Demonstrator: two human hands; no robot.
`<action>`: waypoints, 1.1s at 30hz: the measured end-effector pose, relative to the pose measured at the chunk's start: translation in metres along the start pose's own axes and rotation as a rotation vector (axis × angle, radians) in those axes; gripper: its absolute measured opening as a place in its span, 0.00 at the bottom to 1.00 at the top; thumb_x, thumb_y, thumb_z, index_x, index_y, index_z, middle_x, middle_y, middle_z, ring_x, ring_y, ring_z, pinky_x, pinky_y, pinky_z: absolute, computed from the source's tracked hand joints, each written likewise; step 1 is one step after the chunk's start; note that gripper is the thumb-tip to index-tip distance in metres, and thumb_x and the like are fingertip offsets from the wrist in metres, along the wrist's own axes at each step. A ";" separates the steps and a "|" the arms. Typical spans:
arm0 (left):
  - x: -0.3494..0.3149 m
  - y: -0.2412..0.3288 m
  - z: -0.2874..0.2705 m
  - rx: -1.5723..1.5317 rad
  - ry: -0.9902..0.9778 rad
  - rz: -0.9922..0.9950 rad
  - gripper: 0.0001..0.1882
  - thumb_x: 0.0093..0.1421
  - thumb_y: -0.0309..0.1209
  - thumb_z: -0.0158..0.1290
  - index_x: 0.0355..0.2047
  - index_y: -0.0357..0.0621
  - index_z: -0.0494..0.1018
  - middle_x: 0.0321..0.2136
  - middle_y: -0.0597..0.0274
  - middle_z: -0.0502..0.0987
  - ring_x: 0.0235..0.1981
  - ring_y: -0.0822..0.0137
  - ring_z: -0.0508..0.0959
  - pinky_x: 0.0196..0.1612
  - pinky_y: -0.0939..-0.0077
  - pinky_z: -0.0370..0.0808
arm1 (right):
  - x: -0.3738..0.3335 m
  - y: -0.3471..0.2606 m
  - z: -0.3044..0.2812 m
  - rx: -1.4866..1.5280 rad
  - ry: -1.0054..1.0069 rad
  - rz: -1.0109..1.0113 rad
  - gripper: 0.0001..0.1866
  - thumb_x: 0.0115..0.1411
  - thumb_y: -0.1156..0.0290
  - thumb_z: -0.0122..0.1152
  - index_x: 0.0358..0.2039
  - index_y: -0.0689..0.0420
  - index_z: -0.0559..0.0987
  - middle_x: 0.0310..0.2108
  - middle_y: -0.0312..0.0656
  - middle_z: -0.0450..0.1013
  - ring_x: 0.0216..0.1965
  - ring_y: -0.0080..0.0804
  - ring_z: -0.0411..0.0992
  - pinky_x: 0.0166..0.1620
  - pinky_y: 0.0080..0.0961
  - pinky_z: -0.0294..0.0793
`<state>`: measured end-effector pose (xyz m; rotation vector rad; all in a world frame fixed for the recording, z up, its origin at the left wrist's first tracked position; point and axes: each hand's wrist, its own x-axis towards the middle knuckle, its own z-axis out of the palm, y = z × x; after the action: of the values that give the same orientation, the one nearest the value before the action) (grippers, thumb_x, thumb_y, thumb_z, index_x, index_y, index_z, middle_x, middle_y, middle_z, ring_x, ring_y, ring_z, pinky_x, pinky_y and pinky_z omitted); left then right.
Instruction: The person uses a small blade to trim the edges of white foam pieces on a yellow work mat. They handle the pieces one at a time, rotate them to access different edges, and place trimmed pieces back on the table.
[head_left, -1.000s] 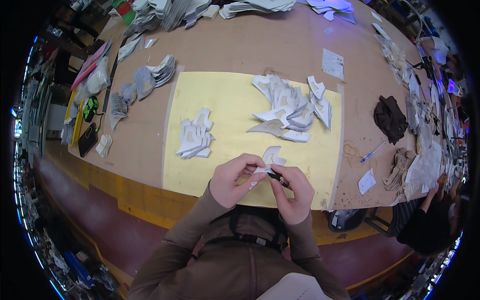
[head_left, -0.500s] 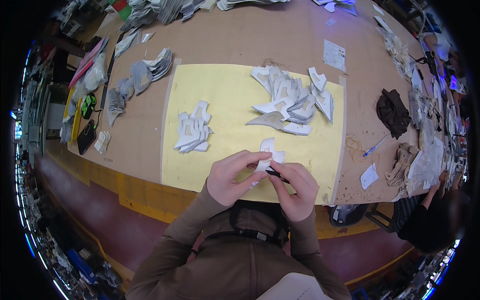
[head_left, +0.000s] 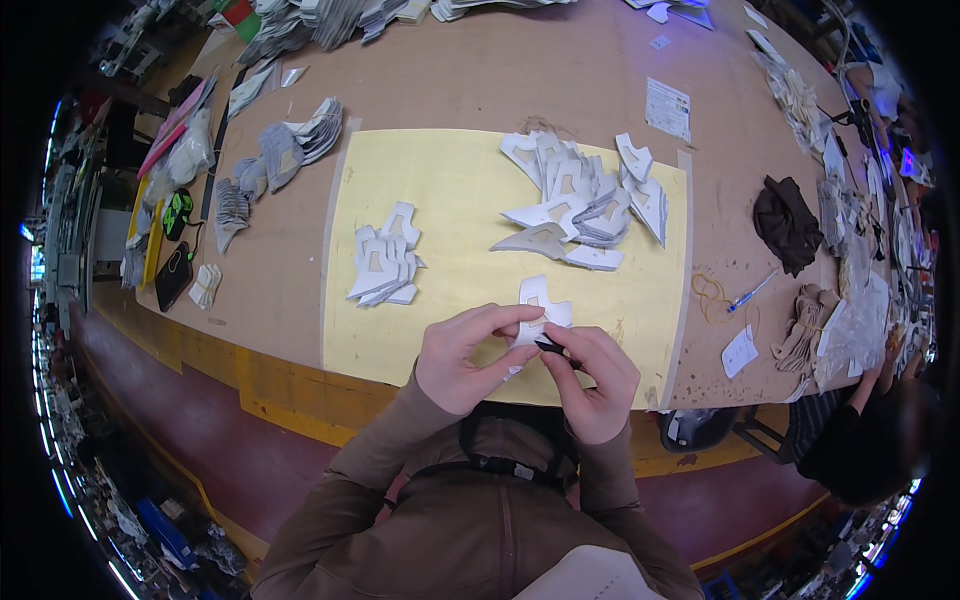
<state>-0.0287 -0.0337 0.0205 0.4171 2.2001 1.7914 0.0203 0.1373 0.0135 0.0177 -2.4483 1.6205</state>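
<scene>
Your left hand (head_left: 458, 358) pinches the white piece (head_left: 534, 290) between thumb and forefinger, near its lower left edge, while your right hand (head_left: 598, 385) has its thumb and fingers closed around a small black tool (head_left: 549, 343) at the piece's lower right. The two hands face each other, fingertips close together; the tool's tip is too small to make out. The piece is in front of you, over the near part of the yellow sheet (head_left: 460, 190), and you can't tell from here whether it rests on it. Beyond your left hand lies a small pile (head_left: 384, 266) of white cut-outs, overlapping one another; beyond your right hand, a larger, looser heap (head_left: 568, 195) spreads near the sheet's far right corner. To your right on the brown table (head_left: 450, 100) are a dark cloth (head_left: 785, 225), a pen (head_left: 750, 292), a white tag (head_left: 739, 352) and a tied brown bundle (head_left: 803, 330). To your left lie a black phone (head_left: 174, 275), a small white bundle (head_left: 205, 286) and a row of grey stacks (head_left: 283, 155).
</scene>
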 end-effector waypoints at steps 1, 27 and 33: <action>0.000 0.001 0.000 -0.002 -0.003 -0.005 0.20 0.51 0.23 0.63 0.46 0.38 0.76 0.28 0.62 0.76 0.31 0.72 0.74 0.38 0.79 0.72 | 0.000 0.000 0.000 0.011 0.002 0.006 0.17 0.48 0.83 0.67 0.41 0.60 0.81 0.31 0.43 0.76 0.30 0.36 0.75 0.31 0.25 0.73; 0.003 -0.006 -0.004 -0.087 -0.075 -0.081 0.04 0.57 0.21 0.56 0.32 0.33 0.75 0.29 0.58 0.79 0.32 0.69 0.78 0.39 0.77 0.74 | -0.005 0.008 0.007 -0.109 0.051 -0.091 0.16 0.46 0.80 0.71 0.38 0.59 0.81 0.30 0.40 0.77 0.30 0.35 0.74 0.32 0.28 0.70; 0.004 -0.008 -0.004 -0.090 -0.134 -0.094 0.04 0.57 0.20 0.55 0.32 0.34 0.72 0.30 0.60 0.75 0.33 0.70 0.74 0.41 0.77 0.71 | -0.005 0.010 0.007 -0.121 0.035 -0.103 0.16 0.45 0.80 0.70 0.38 0.58 0.81 0.28 0.40 0.76 0.28 0.35 0.73 0.30 0.28 0.68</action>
<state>-0.0346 -0.0371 0.0134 0.3950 2.0073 1.7520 0.0230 0.1343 0.0004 0.0951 -2.4706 1.4167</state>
